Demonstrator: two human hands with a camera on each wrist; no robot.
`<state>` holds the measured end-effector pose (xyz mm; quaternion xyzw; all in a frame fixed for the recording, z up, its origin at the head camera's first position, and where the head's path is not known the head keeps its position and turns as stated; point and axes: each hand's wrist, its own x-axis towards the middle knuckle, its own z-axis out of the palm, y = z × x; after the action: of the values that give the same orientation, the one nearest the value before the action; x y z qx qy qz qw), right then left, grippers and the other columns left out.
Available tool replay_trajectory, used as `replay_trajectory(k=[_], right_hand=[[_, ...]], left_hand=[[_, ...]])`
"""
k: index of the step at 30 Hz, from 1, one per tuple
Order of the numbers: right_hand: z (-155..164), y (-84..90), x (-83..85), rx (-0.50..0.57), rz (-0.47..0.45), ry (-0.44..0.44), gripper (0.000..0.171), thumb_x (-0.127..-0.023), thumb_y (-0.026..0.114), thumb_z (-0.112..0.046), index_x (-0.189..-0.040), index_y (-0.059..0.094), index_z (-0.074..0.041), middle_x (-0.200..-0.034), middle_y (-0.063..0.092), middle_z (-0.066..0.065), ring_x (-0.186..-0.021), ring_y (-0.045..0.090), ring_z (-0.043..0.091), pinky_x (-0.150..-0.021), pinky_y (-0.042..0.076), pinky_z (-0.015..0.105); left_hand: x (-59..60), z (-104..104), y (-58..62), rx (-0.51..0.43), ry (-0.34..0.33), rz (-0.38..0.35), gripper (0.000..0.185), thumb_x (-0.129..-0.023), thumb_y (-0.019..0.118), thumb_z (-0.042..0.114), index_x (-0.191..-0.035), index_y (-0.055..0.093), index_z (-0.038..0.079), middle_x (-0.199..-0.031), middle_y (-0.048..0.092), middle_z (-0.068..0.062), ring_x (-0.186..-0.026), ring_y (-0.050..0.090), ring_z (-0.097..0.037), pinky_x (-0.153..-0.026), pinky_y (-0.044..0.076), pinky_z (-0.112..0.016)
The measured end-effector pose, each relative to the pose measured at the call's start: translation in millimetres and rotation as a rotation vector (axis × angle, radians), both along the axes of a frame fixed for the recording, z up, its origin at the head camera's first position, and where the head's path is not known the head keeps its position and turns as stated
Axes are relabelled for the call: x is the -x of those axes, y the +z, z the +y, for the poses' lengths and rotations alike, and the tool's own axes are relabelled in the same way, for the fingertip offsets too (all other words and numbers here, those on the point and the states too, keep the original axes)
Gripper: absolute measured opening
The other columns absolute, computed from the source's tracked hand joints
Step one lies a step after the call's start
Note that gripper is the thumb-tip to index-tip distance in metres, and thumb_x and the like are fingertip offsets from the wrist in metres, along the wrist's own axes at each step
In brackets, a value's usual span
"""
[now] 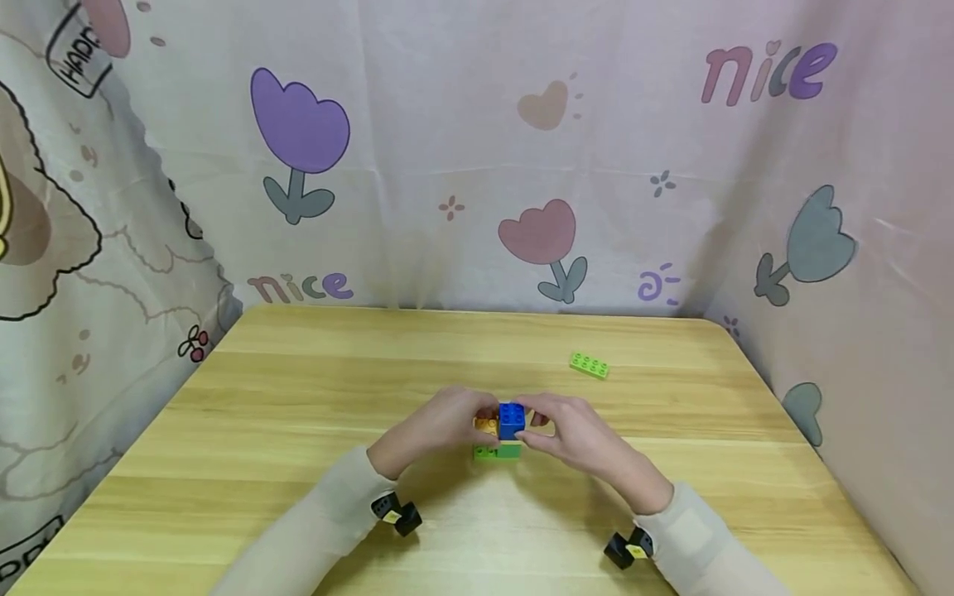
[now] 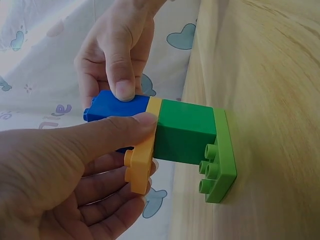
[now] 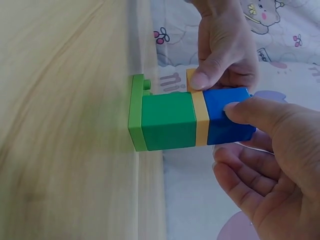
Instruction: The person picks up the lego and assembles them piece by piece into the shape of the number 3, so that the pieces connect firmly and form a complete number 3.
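On the table (image 1: 298, 397), both hands pinch the upright block stack (image 1: 503, 434).

Wooden table (image 1: 298, 397) with block stack (image 1: 498, 451), green plate (image 1: 589, 365)

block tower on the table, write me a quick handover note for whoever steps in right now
Left hand: thumb and fingers pinch the yellow plate.
Right hand: thumb and fingers pinch the blue block on top.
Tower: light green base plate rests on the wooden table; then dark green block, the yellow plate, the blue block.
Done: four layers appear stacked; the blue block looks seated.
Left: one loose light green brick lies apart at the far right of the table, untouched.
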<state>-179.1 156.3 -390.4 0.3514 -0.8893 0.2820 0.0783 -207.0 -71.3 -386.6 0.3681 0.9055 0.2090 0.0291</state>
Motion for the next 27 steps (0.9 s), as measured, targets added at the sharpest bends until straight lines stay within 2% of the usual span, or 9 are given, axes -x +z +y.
replay_trajectory(k=[6, 17, 27], right_hand=[[-0.4, -1.0, -0.4, -0.001, -0.003, -0.004, 0.041, -0.088, 0.075, -0.022, -0.125, 0.065, -0.008, -0.096, 0.069, -0.004, -0.079, 0.06, 0.005, -0.068, 0.053, 0.027], [-0.7, 0.0, -0.8, -0.007, -0.013, -0.02, 0.04, -0.089, 0.074, -0.023, -0.125, 0.065, -0.011, -0.102, 0.07, -0.003, -0.081, 0.06, 0.006, -0.068, 0.051, 0.024], [-1.8, -1.6, -1.7, -0.028, 0.004, -0.035, 0.041, -0.089, 0.074, -0.025, -0.126, 0.064, -0.01, -0.106, 0.069, -0.002, -0.083, 0.061, 0.007, -0.071, 0.052, 0.025]], left_hand=[[-1.5, -0.9, 0.2, -0.004, -0.007, -0.005, 0.032, -0.081, 0.081, 0.033, -0.1, 0.069, 0.01, -0.08, 0.062, 0.007, -0.067, 0.049, -0.007, -0.063, 0.043, -0.024], [-0.5, -2.2, 1.0, -0.04, -0.025, -0.014, 0.034, -0.081, 0.081, 0.033, -0.104, 0.069, 0.011, -0.091, 0.067, 0.005, -0.083, 0.059, -0.01, -0.075, 0.05, -0.029], [-2.4, -2.7, 5.3, -0.089, 0.012, -0.025, 0.037, -0.083, 0.078, 0.04, -0.109, 0.069, 0.015, -0.1, 0.07, 0.002, -0.092, 0.063, -0.013, -0.081, 0.051, -0.034]])
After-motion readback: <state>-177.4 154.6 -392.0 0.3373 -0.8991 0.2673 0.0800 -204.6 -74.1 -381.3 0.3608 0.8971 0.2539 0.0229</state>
